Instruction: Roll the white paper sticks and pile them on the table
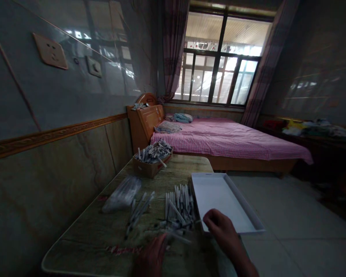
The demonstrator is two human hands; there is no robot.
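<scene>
On the table (83,246) lies a pile of pens (178,204) with pale barrels. My left hand (152,254) is blurred at the near edge of that pile, beside a clear, smeared pen-like piece (180,237); whether it grips this piece is unclear. Over the near left corner of a shallow white tray (216,196), my right hand (219,227) is closed in a pinch, with a thin thing too small to name at its fingertips. A smaller group of pens (138,213) lies left of the pile.
A cardboard box (150,167) full of pens stands at the table's far end. Clear plastic bags (122,194) lie at the left. Behind the table is a bed (219,138) with a pink checked sheet; a tiled wall (75,173) runs along the left.
</scene>
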